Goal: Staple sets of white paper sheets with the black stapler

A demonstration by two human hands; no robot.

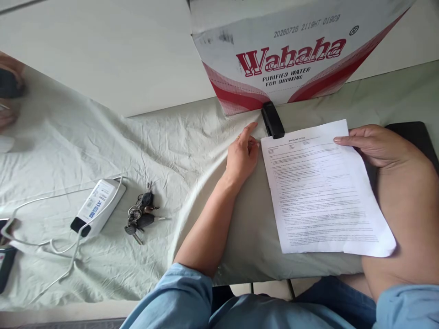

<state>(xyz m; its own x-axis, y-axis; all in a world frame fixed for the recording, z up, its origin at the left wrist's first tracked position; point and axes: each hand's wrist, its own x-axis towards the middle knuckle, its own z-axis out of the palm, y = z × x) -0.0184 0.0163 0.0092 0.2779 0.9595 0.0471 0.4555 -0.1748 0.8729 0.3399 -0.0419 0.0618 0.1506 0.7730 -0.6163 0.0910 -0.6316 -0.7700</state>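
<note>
One Wahaha carton (291,59), contents hidden, stands behind one stapler (273,119) and one sheet (318,196). The right hand (380,145) pinches the sheet; whether the left hand (242,156) does, I cannot tell.

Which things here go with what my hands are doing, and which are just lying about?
With the hands:
printed sheet, held by the right hand
probably the black stapler, at the sheet's top edge, near the left hand

Apparently just lying about:
keys
white boxy device
white cable
Wahaha carton
</note>
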